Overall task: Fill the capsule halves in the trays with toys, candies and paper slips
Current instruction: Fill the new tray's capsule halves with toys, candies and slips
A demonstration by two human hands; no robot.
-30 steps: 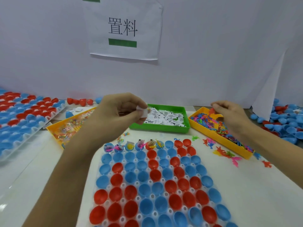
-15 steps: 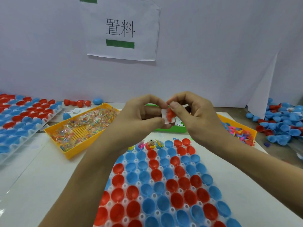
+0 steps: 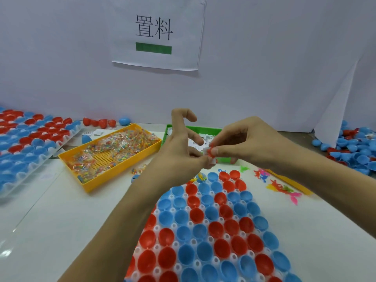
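Above the far end of my capsule tray (image 3: 203,237), my right hand (image 3: 246,143) pinches a small red toy (image 3: 212,150) against a paper slip (image 3: 208,154). My left hand (image 3: 179,153) pinches the slip too, other fingers spread. They could slip out and miss the cup. Far back, a sign (image 3: 156,31) reads 置料.

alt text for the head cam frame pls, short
Two hands meet above a tray of empty red and blue capsule halves: the right hand pinches a small red toy against a white paper slip that the left hand also pinches. Behind sit a yellow bin of candies and a green bin of slips.
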